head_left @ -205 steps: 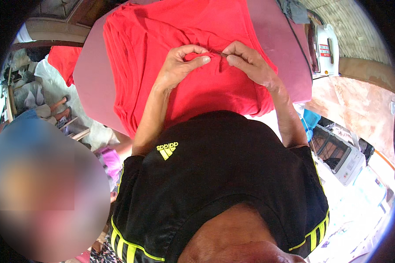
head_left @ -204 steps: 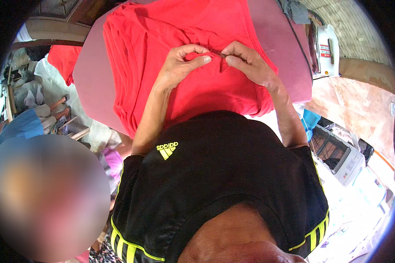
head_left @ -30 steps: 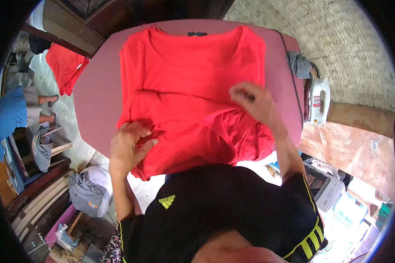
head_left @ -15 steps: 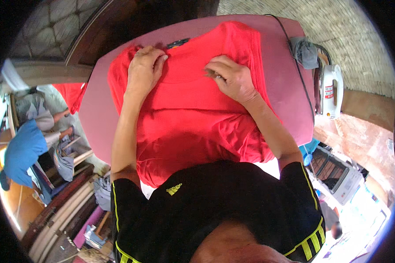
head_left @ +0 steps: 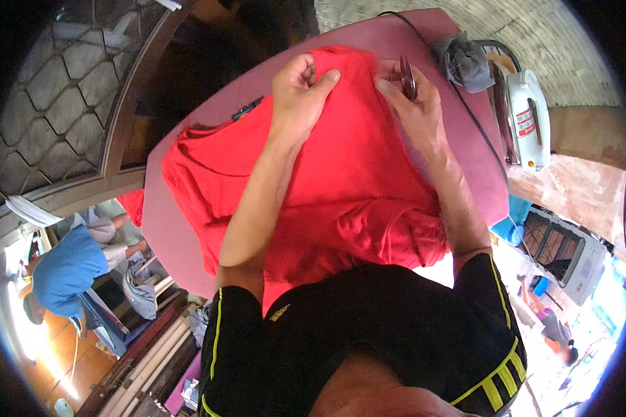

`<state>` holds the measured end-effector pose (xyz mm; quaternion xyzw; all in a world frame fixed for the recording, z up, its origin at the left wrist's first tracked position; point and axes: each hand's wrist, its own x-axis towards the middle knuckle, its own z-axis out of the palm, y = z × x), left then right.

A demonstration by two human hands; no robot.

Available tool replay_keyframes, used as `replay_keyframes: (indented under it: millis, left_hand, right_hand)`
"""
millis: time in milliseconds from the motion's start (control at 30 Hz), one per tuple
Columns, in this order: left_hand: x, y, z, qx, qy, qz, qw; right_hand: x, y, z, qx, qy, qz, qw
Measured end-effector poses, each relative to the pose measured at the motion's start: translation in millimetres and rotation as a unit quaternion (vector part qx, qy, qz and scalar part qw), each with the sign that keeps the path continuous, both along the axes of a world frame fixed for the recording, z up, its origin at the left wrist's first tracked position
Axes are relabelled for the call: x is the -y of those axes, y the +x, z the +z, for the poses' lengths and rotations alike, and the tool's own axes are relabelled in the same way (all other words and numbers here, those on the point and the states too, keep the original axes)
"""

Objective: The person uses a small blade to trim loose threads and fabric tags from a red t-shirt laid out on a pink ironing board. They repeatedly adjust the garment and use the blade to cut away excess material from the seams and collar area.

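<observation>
A red shirt [head_left: 348, 153] lies spread over a pink padded board [head_left: 181, 163], its neckline toward the left and its lower part bunched near my body. My left hand [head_left: 301, 97] is closed at the shirt's far edge, thumb and curled fingers on the cloth. At the right edge of the shirt is my right hand [head_left: 421, 104], with small dark pointed thread snips [head_left: 407, 78] held in it. Its thumb and fingertips are also at the cloth's edge. A small dark label [head_left: 247, 108] shows at the neckline.
A white iron [head_left: 528, 118] stands at the board's right edge beside a grey cloth bundle [head_left: 468, 64]; a black cord [head_left: 474, 115] crosses the board. A lattice door [head_left: 55, 90] is at the far left. Another person in blue [head_left: 69, 271] bends over at the left.
Both hands have moved to the far right part of the shirt. The shirt has turned, its neckline now at the left. My view has shifted a little, and the snips now show clearly.
</observation>
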<state>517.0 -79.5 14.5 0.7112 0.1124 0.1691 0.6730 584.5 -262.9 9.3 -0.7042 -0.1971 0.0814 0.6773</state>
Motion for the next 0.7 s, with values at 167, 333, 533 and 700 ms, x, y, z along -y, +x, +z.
replay_keyframes:
  millis: [167,333,533,700]
  left_hand:
    - [27,-25,36,0.068,-0.216,-0.048,0.973]
    - [33,-42,42,0.083,-0.197,-0.074,0.974]
    - [31,-64,38,0.085,-0.159,-0.034,0.983]
    - [33,-77,39,0.077,-0.156,-0.067,0.982]
  right_hand:
    - [1,4,21,-0.141,0.086,0.097,0.982]
    - [-2,-3,47,-0.154,0.126,0.159,0.967]
    - [11,-1,45,-0.085,0.14,0.049,0.985]
    - [9,-16,48,-0.041,0.121,0.08,0.989]
